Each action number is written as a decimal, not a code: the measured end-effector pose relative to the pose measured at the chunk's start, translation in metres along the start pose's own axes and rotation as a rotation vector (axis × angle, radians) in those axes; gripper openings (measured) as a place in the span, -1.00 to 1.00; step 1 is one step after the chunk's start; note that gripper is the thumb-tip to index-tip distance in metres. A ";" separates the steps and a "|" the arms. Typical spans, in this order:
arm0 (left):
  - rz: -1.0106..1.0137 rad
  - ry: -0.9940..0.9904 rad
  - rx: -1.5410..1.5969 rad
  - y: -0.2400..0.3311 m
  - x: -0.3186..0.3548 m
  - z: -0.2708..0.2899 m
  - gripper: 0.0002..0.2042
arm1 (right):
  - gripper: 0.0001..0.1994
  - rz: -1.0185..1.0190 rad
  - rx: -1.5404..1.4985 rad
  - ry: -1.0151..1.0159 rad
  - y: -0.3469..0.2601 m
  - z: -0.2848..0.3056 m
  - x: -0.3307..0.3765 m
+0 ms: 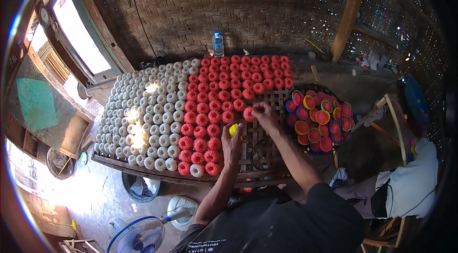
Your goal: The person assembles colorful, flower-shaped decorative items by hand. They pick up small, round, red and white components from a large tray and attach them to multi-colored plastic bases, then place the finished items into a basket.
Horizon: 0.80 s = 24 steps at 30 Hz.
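My left hand (232, 146) is closed around a small yellow cup (233, 130), probably a mould, over the right part of the slatted rack (272, 105). My right hand (265, 116) grips a red ring-shaped piece (248, 113) with a bumpy surface, at the edge of the red rows. Many similar red rings (213, 130) lie in rows in the middle of the rack. White rings (157, 109) of the same shape fill its left side. Right of my hands, a dark basket (292, 133) holds many coloured cups (315, 135) with red filling.
A water bottle (218, 45) stands behind the rack by the woven wall (181, 9). Below the rack are a dark tub (138, 187), a white bucket (183, 207) and a fan (135, 236). At the right, a white cloth (414, 181) lies near a wooden frame (395, 129).
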<state>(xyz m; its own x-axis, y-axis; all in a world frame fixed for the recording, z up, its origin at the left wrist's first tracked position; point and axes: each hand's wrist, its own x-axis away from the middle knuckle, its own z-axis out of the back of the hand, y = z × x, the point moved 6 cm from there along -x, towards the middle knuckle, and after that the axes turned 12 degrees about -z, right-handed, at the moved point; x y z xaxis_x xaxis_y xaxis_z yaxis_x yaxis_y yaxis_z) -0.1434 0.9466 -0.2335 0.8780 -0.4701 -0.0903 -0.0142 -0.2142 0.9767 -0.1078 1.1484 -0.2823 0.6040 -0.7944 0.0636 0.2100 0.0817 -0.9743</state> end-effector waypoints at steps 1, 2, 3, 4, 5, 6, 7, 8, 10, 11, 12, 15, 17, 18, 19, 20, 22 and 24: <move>-0.023 -0.008 -0.028 -0.004 -0.002 -0.002 -0.52 | -0.73 0.029 0.056 0.076 -0.002 0.002 -0.015; -0.049 -0.013 -0.054 -0.008 -0.005 -0.002 -0.52 | -0.71 0.060 0.113 0.149 -0.007 0.004 -0.023; -0.074 -0.019 -0.081 -0.013 -0.006 -0.003 -0.52 | -0.72 0.062 0.160 0.180 -0.010 0.003 -0.028; -0.075 -0.011 -0.053 -0.019 -0.007 -0.003 -0.52 | -0.73 0.065 0.206 0.212 -0.012 0.001 -0.031; -0.070 -0.012 -0.024 -0.024 -0.007 -0.007 -0.52 | -0.73 0.061 0.254 0.253 -0.009 0.003 -0.035; -0.065 -0.015 0.006 -0.029 -0.005 -0.011 -0.52 | -0.75 0.129 0.331 0.258 -0.010 0.001 -0.037; -0.079 -0.020 -0.008 -0.031 -0.005 -0.012 -0.52 | -0.76 0.196 0.409 0.266 -0.011 -0.002 -0.039; -0.089 -0.018 -0.021 -0.031 -0.004 -0.009 -0.52 | -0.77 0.261 0.492 0.264 -0.016 -0.004 -0.036; -0.093 -0.014 -0.040 -0.033 -0.003 -0.006 -0.50 | -0.82 0.402 0.458 0.377 -0.029 0.006 -0.025; -0.074 -0.014 -0.029 -0.029 -0.003 -0.006 -0.50 | -0.84 0.477 0.442 0.426 -0.042 0.013 -0.016; -0.054 -0.008 -0.017 -0.020 0.001 -0.005 -0.50 | -0.82 0.405 0.440 0.402 -0.049 0.023 -0.012; -0.051 -0.002 0.027 -0.014 0.002 -0.007 -0.50 | -0.73 0.438 0.665 0.518 -0.067 0.077 -0.009; -0.058 0.006 0.037 -0.018 0.002 -0.006 -0.50 | -0.62 0.427 0.960 0.633 -0.076 0.114 -0.005; -0.060 -0.021 0.015 -0.021 0.001 -0.009 -0.50 | -0.58 0.359 0.986 0.604 -0.066 0.135 -0.012; -0.065 -0.044 -0.006 -0.024 0.000 -0.010 -0.51 | -0.54 0.293 1.010 0.574 -0.055 0.154 -0.022; -0.073 -0.062 -0.028 -0.026 -0.002 -0.012 -0.51 | -0.49 0.233 1.030 0.540 -0.046 0.169 -0.029; -0.070 -0.056 -0.024 -0.027 -0.002 -0.011 -0.53 | -0.43 0.146 1.098 0.334 -0.034 0.182 -0.030; -0.039 -0.039 -0.003 -0.028 0.002 -0.009 -0.54 | -0.35 -0.034 1.130 0.051 -0.042 0.175 -0.021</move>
<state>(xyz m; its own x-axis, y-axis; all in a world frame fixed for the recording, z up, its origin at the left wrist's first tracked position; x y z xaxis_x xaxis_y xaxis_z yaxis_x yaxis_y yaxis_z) -0.1370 0.9590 -0.2593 0.8585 -0.4946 -0.1354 0.0208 -0.2301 0.9729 0.0051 1.2669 -0.2049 0.5580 -0.8281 0.0528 0.8159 0.5360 -0.2169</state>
